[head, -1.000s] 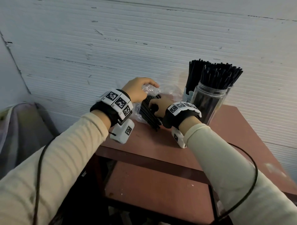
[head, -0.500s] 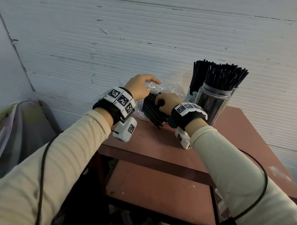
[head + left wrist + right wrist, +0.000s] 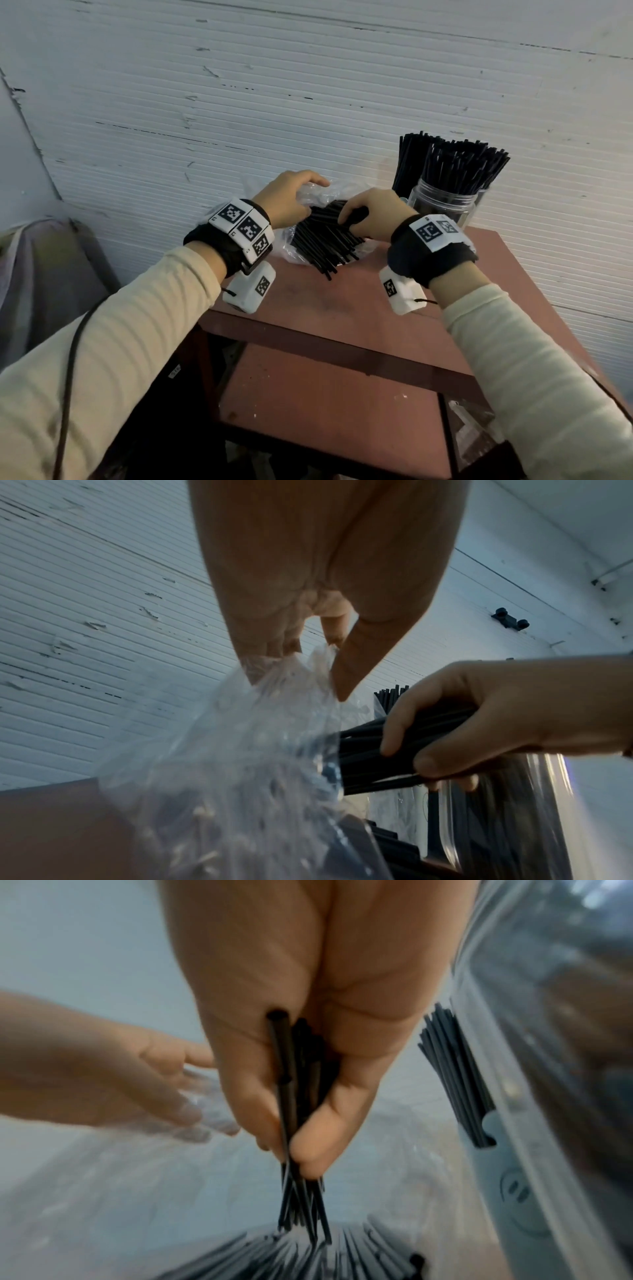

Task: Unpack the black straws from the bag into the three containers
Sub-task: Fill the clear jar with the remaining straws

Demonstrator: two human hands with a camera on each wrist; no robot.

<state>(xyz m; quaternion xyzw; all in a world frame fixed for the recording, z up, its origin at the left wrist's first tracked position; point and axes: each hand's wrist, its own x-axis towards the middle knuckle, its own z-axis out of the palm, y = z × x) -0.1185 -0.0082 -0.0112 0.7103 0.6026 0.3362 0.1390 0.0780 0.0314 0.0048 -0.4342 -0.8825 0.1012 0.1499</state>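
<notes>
**Straws, bag, jars: one desk, two hands**

Desk [image 3: 342, 308]: one, reddish-brown, set against a white ribbed wall [image 3: 308, 102]; a lower shelf [image 3: 325, 394] of the same colour beneath it.

Hands: two, each with a black wrist strap carrying white marker blocks.
- Left hand [image 3: 287, 198]: over the far left part of the desk, fingers curled, pinching the upper edge of the bag between thumb and fingertips, as the left wrist view shows.
- Right hand [image 3: 373, 214]: just right of the left one, fingers and thumb wrapped round a small bundle of straws at their upper ends; the bundle's lower ends reach down among the loose straws in the bag.

Bag [image 3: 294, 246]: one, clear crinkled plastic, lying on the desk between and below the two hands, mouth toward the viewer.

Straws [image 3: 325, 240]: black, thin, too many to count. One heap fans out of the bag mouth onto the desk, directly under the right hand.

Jars: the clear one [image 3: 442, 205] stands just right of the right hand, packed with upright straws. Behind it more straws stand upright in further containers; these are mostly hidden, so their count cannot be told.
</notes>
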